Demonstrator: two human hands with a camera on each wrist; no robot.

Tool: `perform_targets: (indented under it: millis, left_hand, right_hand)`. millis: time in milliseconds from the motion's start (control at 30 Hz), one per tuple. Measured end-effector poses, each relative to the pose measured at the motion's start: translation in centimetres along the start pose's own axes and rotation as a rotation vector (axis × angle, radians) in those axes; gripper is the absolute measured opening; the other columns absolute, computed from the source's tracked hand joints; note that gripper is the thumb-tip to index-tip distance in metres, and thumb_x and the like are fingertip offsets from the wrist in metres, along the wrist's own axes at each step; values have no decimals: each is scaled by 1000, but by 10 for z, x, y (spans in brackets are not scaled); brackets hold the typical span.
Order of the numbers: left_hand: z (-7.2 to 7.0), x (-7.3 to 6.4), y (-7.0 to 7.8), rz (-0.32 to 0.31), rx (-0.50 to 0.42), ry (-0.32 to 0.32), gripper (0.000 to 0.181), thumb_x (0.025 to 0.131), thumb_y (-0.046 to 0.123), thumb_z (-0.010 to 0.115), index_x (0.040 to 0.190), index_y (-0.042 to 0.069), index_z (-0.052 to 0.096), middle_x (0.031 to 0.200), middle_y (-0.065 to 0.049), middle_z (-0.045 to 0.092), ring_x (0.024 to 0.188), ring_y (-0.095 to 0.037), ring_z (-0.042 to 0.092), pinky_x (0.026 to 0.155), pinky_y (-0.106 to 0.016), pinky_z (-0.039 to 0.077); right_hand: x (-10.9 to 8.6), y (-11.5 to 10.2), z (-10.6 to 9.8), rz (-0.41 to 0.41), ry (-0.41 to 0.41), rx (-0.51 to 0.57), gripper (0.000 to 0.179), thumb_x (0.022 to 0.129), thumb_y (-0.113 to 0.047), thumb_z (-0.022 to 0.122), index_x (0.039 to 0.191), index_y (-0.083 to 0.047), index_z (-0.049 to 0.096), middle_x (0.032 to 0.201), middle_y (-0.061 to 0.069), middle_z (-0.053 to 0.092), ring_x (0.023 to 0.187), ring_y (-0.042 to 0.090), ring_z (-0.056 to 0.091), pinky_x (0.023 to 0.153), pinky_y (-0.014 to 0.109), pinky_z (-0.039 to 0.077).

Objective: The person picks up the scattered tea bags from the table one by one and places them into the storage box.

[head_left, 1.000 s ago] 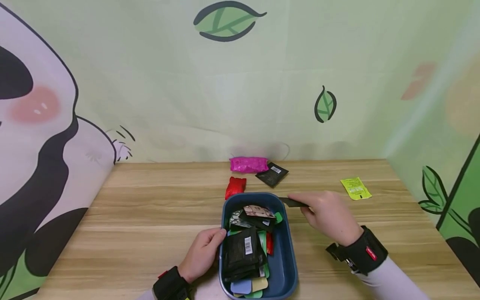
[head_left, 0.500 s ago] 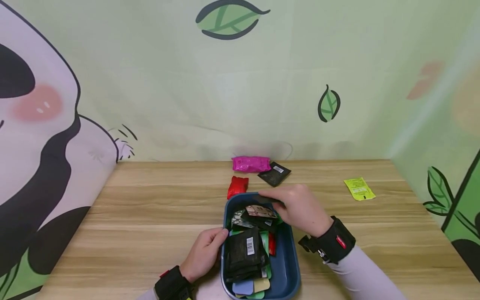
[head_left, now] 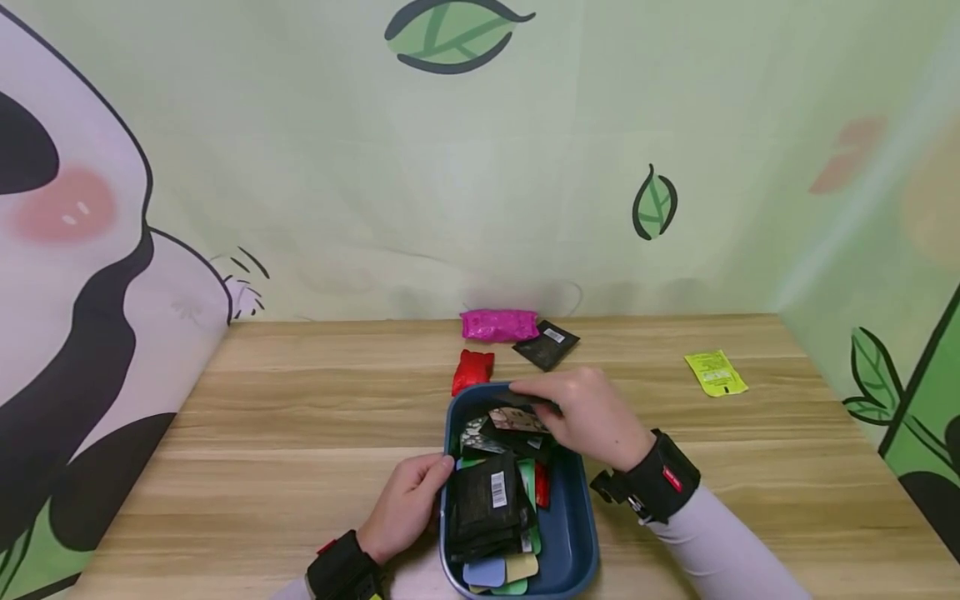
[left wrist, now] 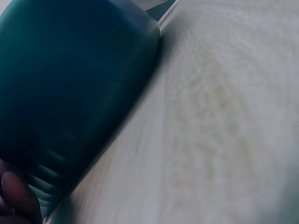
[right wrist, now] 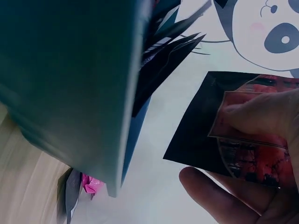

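Observation:
A dark blue plastic bin [head_left: 570, 542] holds black flat packets [head_left: 483, 504], coloured cards and a red-wrapped piece [head_left: 542, 485]. My left hand [head_left: 405, 507] grips the bin's left wall, its thumb at the rim. Over the far end of the bin, my right hand [head_left: 596, 417] pinches another flat packet [right wrist: 191, 126] between thumb and fingers. That packet is black with a red picture in the right wrist view. In the left wrist view, fingertips [left wrist: 21, 196] touch the bin's ribbed outer wall.
Beyond the bin lie a red packet [head_left: 472, 371], a shiny pink packet [head_left: 498, 326] and a black packet [head_left: 547, 346]. A yellow sachet [head_left: 716, 373] lies farther right on the wooden table [head_left: 300, 400]. A printed backdrop [head_left: 337, 167] rises behind the table.
My right hand has moved left with the black packet, from beside the bin to over its far end. My left hand stays on the bin's left wall.

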State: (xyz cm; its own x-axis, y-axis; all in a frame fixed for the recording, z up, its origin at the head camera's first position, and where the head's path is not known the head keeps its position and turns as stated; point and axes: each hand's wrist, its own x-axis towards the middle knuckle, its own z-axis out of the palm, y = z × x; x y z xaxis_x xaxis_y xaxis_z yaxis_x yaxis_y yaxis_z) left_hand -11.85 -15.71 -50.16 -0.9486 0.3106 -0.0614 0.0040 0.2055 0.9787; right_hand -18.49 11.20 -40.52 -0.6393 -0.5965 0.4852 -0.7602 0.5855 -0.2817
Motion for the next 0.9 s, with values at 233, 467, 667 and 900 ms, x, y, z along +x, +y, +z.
perform_targets:
  millis: [233,467,667,900]
  left_hand:
    - [1,-1,4,2,12,16,46,105,37,39,87,3,65,62,-5,47,56,-21,50,54,-30,39]
    - [0,-1,3,4,13,14,45,105,36,39,86,4,64,62,-5,46,57,-22,51,55,-30,40]
    - [1,-1,5,0,11,16,48,105,38,39,87,1,63,62,-6,45,56,-21,50,54,-29,39]
    - [1,-1,6,-4,6,9,48,105,39,40,85,2,62,62,-5,46,58,-22,51,56,-30,40]
  right_hand:
    - [-1,-1,1,13,-9,5,32,84,-16,74,117,-15,75,108,-3,73,94,7,69,81,26,52]
    - [0,-2,0,-4,-1,29,42,83,-32,77,120,-13,73,114,-2,72,101,10,68,85,29,51]
    - [0,1,-3,24,22,35,61,80,-46,77,131,-14,67,134,5,63,117,17,63,92,34,49]
    - [-3,10,-7,79,6,1,78,84,-59,66,145,-13,54,152,7,46,135,23,48,101,41,43]
